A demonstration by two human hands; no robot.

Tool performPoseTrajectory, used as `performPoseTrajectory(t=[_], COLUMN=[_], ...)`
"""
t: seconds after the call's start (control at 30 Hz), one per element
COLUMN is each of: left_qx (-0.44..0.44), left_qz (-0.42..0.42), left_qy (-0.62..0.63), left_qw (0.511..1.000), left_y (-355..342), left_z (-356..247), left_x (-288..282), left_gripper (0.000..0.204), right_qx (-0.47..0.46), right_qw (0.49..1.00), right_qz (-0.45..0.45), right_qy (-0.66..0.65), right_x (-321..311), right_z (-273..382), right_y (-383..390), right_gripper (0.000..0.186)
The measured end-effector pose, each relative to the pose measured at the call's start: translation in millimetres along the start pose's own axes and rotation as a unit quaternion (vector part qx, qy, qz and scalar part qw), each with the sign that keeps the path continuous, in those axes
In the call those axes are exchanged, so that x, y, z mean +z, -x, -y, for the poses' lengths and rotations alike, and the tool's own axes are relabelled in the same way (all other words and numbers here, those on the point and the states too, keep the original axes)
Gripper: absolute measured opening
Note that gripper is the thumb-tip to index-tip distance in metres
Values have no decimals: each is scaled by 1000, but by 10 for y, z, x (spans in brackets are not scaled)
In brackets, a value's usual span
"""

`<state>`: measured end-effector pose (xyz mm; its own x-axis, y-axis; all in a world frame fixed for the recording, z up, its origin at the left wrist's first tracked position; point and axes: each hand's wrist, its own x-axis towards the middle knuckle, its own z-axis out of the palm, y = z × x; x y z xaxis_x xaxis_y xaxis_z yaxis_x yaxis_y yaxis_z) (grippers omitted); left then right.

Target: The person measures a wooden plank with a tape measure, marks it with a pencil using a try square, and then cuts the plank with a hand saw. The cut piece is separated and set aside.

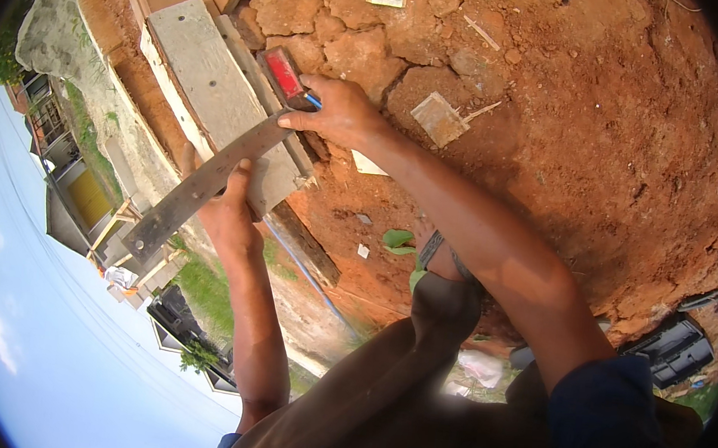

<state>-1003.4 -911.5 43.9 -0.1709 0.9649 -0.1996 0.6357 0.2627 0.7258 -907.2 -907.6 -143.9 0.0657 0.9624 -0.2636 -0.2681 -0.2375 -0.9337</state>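
A long, flat, dark grey-brown strip, worn and blotchy, with small round marks near its far end, shows a gentle curve along its length. It lies slantwise over a pale grey board with dark spots, its long axis running from upper right to lower left; the squared lower-left end points out past the board's edge. The left hand has its fingers clasped around the strip's middle, thumb on top. The right hand pinches the upper end, a slim blue stick at its fingers, beside a red-faced block.
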Motion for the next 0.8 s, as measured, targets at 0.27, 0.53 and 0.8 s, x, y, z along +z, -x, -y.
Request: performPoseTrajectory(t=[0.27, 0.53, 0.8], left_qx=[27, 35, 27], left_qz=[14, 18, 16], left_qy=[-4, 5, 12], left_qw=[1000, 999, 999], left_y=[-49, -48, -47], left_z=[107, 124, 123], left_x=[-62, -79, -65], left_gripper=[90, 85, 86], right_qx=[14, 37, 44], right_qw=[1000, 999, 997], right_qz=[13, 39, 64], right_qy=[-23, -3, -12], right_x=[-37, -31, -90], right_z=[31, 17, 84], right_y=[5, -18, -4], right_gripper=[87, 95, 96])
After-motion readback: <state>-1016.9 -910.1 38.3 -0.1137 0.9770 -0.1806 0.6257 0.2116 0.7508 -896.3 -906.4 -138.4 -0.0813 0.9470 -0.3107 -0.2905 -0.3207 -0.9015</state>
